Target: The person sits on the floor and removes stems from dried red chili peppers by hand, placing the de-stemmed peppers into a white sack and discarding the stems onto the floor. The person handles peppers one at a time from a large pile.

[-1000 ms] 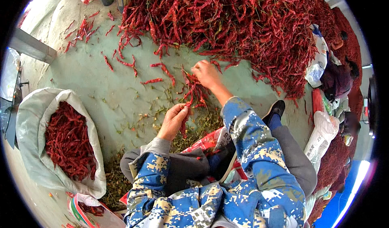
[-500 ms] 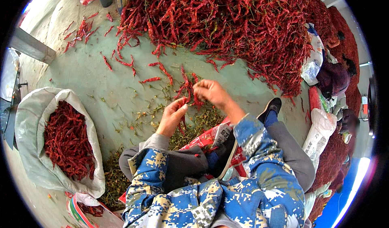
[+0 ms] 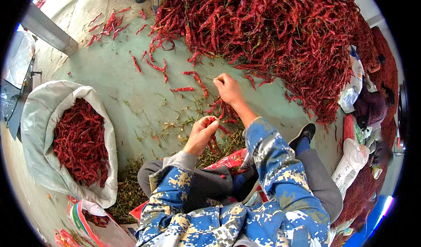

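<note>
My left hand (image 3: 201,135) is closed around a few dried red chili peppers (image 3: 213,142), which hang down below its fingers. Farther away and to the right, my right hand (image 3: 230,90) is pinched, with a thin chili stem (image 3: 211,77) at its fingertips. Between and beyond the hands, loose red chilies (image 3: 197,82) lie on the greenish floor sheet. Plucked stems (image 3: 164,126) are scattered over the sheet and heaped near my legs. Part of the chilies in my left hand is hidden by the fingers.
A large heap of dried chilies (image 3: 263,32) fills the far side. On the left stands an open white sack (image 3: 37,115) with chilies inside, near a striped bag (image 3: 83,223). A grey post (image 3: 50,30) rises at far left; bags (image 3: 351,159) line the right.
My right hand has moved away from my left and now pinches a stem farther out. The left hand still holds chilies. The whole view has shifted, so the surroundings appear farther right.
</note>
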`<state>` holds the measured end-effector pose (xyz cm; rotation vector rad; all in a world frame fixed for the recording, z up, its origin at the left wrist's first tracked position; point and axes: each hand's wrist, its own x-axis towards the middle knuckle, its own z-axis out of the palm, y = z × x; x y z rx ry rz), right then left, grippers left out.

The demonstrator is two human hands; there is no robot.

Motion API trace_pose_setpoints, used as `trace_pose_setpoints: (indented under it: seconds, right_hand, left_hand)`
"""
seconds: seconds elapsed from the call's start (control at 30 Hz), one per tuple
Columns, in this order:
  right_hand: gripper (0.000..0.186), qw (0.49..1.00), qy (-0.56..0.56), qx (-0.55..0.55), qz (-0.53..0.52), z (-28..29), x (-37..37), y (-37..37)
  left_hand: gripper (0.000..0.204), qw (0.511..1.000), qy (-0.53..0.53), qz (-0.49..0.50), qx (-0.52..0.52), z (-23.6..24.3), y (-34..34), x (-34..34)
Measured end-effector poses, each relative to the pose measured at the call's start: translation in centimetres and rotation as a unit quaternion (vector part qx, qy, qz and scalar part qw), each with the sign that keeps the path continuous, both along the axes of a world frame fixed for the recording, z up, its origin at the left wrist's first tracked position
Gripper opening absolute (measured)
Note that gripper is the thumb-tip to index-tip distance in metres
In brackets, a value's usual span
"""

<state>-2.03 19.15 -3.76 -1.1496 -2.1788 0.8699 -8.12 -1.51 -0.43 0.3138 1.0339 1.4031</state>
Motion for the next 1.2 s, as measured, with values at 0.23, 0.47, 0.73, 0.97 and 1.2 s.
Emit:
trace_pose_setpoints:
  seconds: [0.23, 0.47, 0.73, 0.97, 1.2]
  right_hand:
    - [0.028, 0.976, -0.204, -0.009, 0.074, -4.0, -6.9, 2.6]
    - [0.019, 0.914, 0.11, -0.374, 0.11, 0.7, 1.1, -4.0]
    - [0.013, 0.892, 0.159, -0.4, 0.137, 3.5, 5.6, -10.1]
    - [0.024, 0.83, 0.243, -0.5, 0.035, 5.2, 6.9, -9.0]
    - [0.021, 0.909, 0.137, -0.376, 0.118, 4.1, 4.7, -7.4]
  left_hand:
    - [0.014, 0.988, -0.067, 0.137, -0.007, -1.9, 0.8, -3.7]
    - [0.021, 0.986, -0.053, 0.159, -0.006, -1.8, 1.3, -4.2]
    - [0.013, 0.995, -0.092, 0.038, 0.028, -1.7, -0.3, -2.9]
    - [0.008, 0.994, -0.094, 0.05, 0.006, -1.5, 0.0, -3.0]
    - [0.006, 0.998, -0.063, 0.003, -0.015, -1.7, 0.2, -2.9]
